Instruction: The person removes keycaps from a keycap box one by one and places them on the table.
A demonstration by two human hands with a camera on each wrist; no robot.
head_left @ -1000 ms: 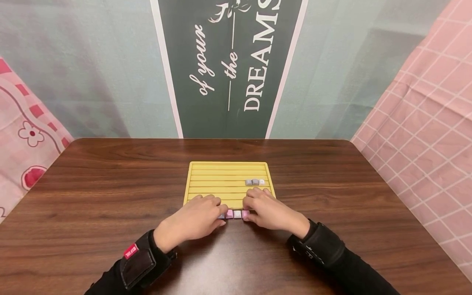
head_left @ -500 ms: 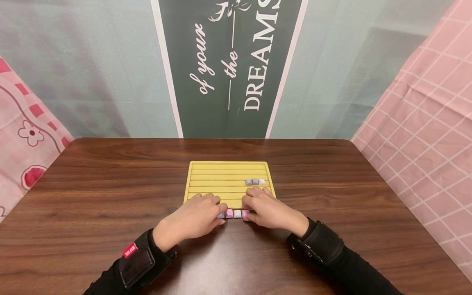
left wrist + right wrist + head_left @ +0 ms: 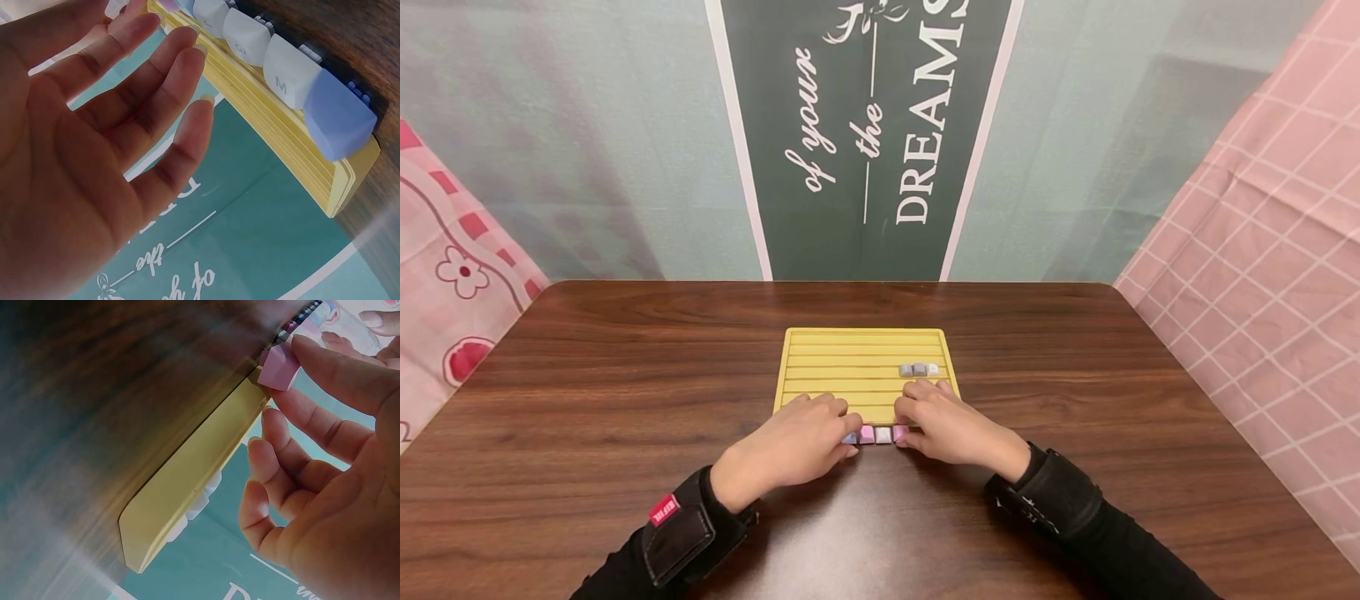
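Note:
A row of keycaps lies along the near edge of a yellow ridged tray (image 3: pixel 835 360). My left hand (image 3: pixel 793 442) has its thumb in front of the row and index finger behind, pinching a blue keycap (image 3: pixel 850 437). Under that hand the row runs on, hidden from the head view; the left wrist view shows white lettered keycaps (image 3: pixel 284 72) and a blue-violet end keycap (image 3: pixel 337 115). My right hand (image 3: pixel 951 425) pinches the pink keycap (image 3: pixel 279 365) at the right end between thumb and index finger, its other fingers curled. Another pink keycap (image 3: pixel 867 435) and a white keycap (image 3: pixel 883 435) show between the hands.
Three grey and white keycaps (image 3: pixel 919 369) sit together on a ridge at the tray's right side. The brown wooden table (image 3: pixel 625 367) extends around the tray. Behind it hangs a printed cloth backdrop (image 3: pixel 865 167), with pink cloths (image 3: pixel 1262 275) at the sides.
Since half a second ago my right hand and the pink end keycap have shifted very slightly right. The left hand and the tray stay in place.

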